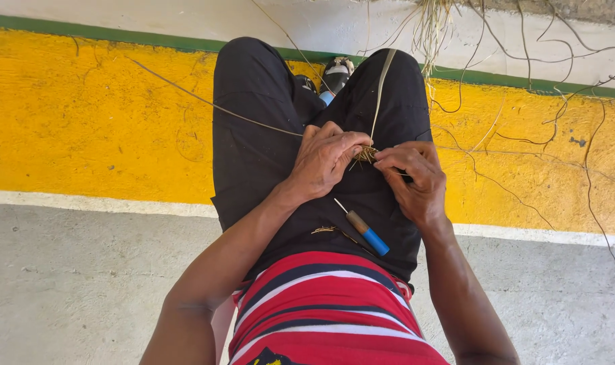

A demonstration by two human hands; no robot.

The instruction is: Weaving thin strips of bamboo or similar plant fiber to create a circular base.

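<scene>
Blue-handled awl [365, 232] resting on lap; above it, left hand [324, 160] and right hand [415, 177] pinch small straw-coloured fibre knot [366, 155]; keep strands taut

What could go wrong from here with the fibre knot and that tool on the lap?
The blue-handled awl lies loose on the lap with its thin point toward the left hand; it might roll off or prick. The small fibre bundle pinched between left hand and right hand could slip or fray. The long strand may snag.
</scene>
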